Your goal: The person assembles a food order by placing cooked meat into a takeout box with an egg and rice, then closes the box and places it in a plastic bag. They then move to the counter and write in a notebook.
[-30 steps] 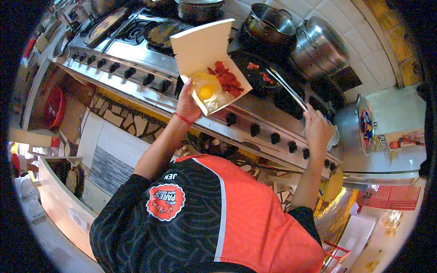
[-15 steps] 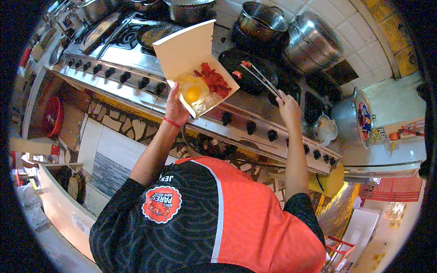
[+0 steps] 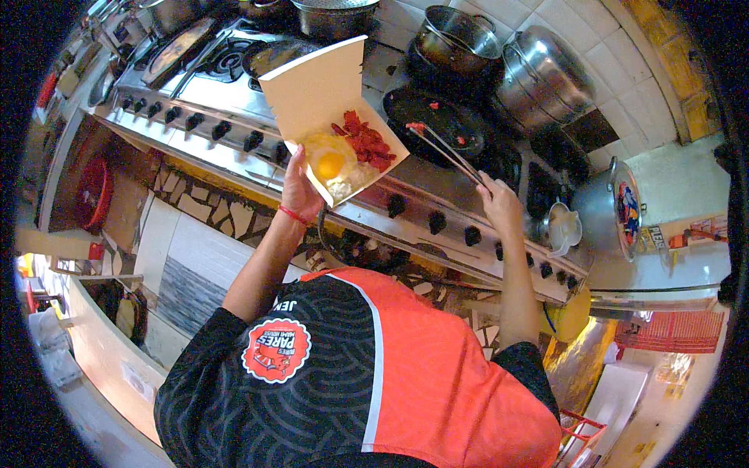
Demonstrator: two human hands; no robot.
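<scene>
Moderate indoor light, white glare on the steel stovetop (image 3: 226, 95), grainy shadows, strong fisheye curvature, black corners.

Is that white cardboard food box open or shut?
Open: the white cardboard food box has its lid raised, exposing a fried egg with a yellow yolk and glossy red meat pieces inside.

Single head-worn fisheye view, looking down and forward at the stove (image 3: 417, 214), close above the wearer's torso (image 3: 367, 374) on the stove's near side, farther from the tiled wall (image 3: 608, 72) behind the stove
</scene>
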